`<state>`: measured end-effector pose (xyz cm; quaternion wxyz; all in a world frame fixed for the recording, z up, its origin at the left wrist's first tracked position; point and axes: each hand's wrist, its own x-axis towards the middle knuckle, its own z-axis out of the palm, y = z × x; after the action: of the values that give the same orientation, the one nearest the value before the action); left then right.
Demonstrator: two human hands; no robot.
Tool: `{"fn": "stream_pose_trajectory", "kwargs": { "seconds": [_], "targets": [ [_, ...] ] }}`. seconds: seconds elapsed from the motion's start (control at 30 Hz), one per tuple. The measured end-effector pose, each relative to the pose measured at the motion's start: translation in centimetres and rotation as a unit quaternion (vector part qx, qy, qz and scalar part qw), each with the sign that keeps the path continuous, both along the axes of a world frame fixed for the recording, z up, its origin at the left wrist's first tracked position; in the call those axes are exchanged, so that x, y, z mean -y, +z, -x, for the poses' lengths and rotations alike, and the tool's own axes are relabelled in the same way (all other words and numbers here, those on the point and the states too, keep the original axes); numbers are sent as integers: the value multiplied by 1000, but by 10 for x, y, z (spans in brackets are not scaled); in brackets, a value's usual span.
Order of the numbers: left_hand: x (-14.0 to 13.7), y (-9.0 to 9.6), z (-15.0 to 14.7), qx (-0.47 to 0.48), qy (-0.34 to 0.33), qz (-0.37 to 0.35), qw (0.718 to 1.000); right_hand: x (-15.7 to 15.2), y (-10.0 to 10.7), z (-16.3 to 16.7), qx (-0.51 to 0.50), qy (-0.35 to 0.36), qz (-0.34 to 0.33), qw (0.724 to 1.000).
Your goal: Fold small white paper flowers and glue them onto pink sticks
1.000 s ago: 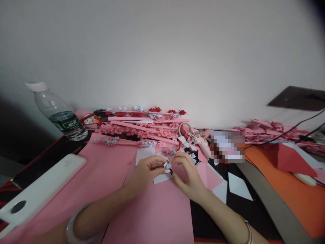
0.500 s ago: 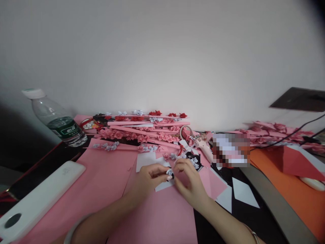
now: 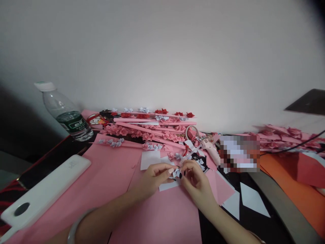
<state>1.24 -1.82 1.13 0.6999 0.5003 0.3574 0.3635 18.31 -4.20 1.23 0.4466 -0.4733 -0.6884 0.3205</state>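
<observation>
A small white paper flower (image 3: 176, 173) is pinched between my two hands, above the pink paper sheets (image 3: 157, 217). My left hand (image 3: 154, 177) grips its left side with thumb and fingers. My right hand (image 3: 195, 178) holds the right side, thumb and forefinger closed at the petals. Part of the flower is hidden behind the fingertips. Just beyond lie white paper pieces (image 3: 150, 160) and more small white and pink flowers. A pink glue gun (image 3: 212, 152) rests behind my right hand, beside a roll of tape (image 3: 191, 133).
Pink paper sticks with pink, red and white flowers (image 3: 142, 130) are piled along the wall. At the left stand a water bottle (image 3: 73, 123) and a long white device (image 3: 48, 189). Orange sheets (image 3: 291, 183) and cut white pieces (image 3: 254, 199) lie on the right.
The camera view has shifted slightly, so the table things appear further right. My right fingers have closed in on the flower, which now shows more of its petals.
</observation>
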Motion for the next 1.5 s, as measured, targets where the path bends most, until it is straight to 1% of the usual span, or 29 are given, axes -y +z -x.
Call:
{"fn": "stream_pose_trajectory", "kwargs": {
  "seconds": [0.07, 0.17, 0.3, 0.4, 0.5, 0.6, 0.73, 0.8, 0.87, 0.93, 1.07, 1.13, 1.23, 1.33, 1.5],
  "targets": [
    [0, -2, 0, 1, -5, 3, 1000, 1, -1, 0, -9, -13, 18, 1000],
    [0, -1, 0, -26, -4, 2, 1000, 2, -1, 1, -6, -21, 29, 999],
    [0, 1, 2, -54, -13, -35, 998, 1, -1, 1, -2, -26, 41, 999],
    [1, 1, 3, -77, -18, -56, 995, 0, -3, 1, -9, -31, 63, 998],
    [1, 0, 3, -90, -22, -49, 994, 1, -4, 1, -19, -36, 95, 995],
    [1, 1, 3, -81, -25, -36, 996, 2, -5, 1, -33, -40, 128, 990],
    [1, 2, 1, -73, -25, -25, 997, 1, -5, 1, -82, -33, 170, 981],
    [2, 2, 1, -75, -21, -28, 997, 1, -5, 1, -99, -31, 179, 978],
    [3, 3, 1, -94, -13, -46, 994, 1, -5, 1, -97, -32, 172, 980],
    [4, 3, 1, -134, 0, -82, 988, 1, -6, 2, -74, -32, 155, 985],
    [6, 7, 1, -213, 19, -163, 963, 5, -7, 3, 13, -30, 90, 995],
    [7, 8, 0, -232, 22, -196, 953, 7, -7, 3, 55, -26, 55, 997],
    [8, 6, 0, -236, 20, -228, 944, 8, -6, 3, 83, -23, 23, 996],
    [9, 1, -1, -216, 26, -228, 949, 8, -5, 3, 96, -13, 2, 995],
    [7, -5, -2, -183, 28, -176, 967, 7, -5, 4, 112, 4, -16, 994]
  ]
}}
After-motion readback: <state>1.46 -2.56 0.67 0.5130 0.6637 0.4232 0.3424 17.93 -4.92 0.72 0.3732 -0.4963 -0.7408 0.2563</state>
